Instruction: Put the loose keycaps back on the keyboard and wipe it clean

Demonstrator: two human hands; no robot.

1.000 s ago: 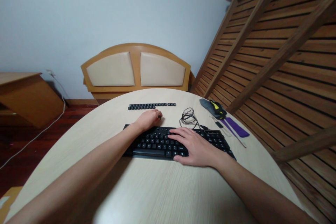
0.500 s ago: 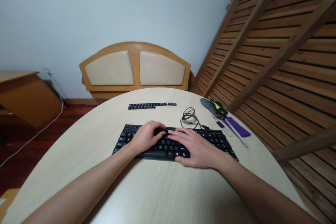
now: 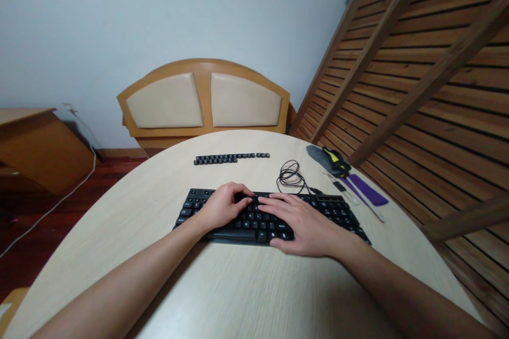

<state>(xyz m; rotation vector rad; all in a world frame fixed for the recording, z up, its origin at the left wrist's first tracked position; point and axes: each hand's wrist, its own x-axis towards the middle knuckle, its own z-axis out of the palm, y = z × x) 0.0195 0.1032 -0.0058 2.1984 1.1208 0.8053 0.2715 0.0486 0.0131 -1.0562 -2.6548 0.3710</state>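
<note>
Whereas a second ago it was out beyond the keyboard (image 3: 233,234), near the loose keys (image 3: 217,159), the person's left hand (image 3: 223,206) is now over the keyboard, which suggests that the work is back on its upper rows. Its thumb and forefinger nearly meet; whether they pinch a key cannot be told. The right hand (image 3: 302,222) has stayed spread on the keyboard, gripping nothing visible. On the one table (image 3: 246,291) lie one keyboard, one coiled cable (image 3: 292,175), one purple strip (image 3: 369,190) and two rows of keys, too small to count singly.
</note>
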